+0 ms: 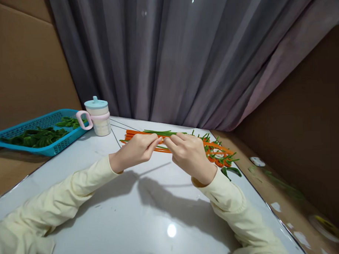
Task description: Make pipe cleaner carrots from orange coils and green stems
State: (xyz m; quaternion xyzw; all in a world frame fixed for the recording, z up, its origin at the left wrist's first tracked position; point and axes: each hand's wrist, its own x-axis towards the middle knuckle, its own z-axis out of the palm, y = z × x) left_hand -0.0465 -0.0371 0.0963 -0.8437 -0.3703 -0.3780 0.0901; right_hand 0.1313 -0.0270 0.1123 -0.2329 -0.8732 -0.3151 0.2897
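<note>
My left hand [141, 147] and my right hand [188, 152] meet above the middle of the table [119, 217], fingertips almost touching. Both are closed in a pinch; a bit of orange shows between the tips, but the fingers hide what they hold. Behind and below them lie long orange pipe cleaners [130, 133] and several green pipe cleaners [155, 131]. To the right of my right hand is a cluster of small orange pieces with green stems [219, 163], crossed by orange strips [220, 146]. Dark green leaf-shaped pieces [234, 171] rest in front of the cluster.
At the back left stands a lidded cup [101, 124] with a pink handle. Beside it, a blue basket [52, 149] holds green leaf-shaped pieces [39, 137]. A grey curtain [169, 60] hangs behind the table. Paper scraps [301, 239] and a roll [325, 228] lie at the right.
</note>
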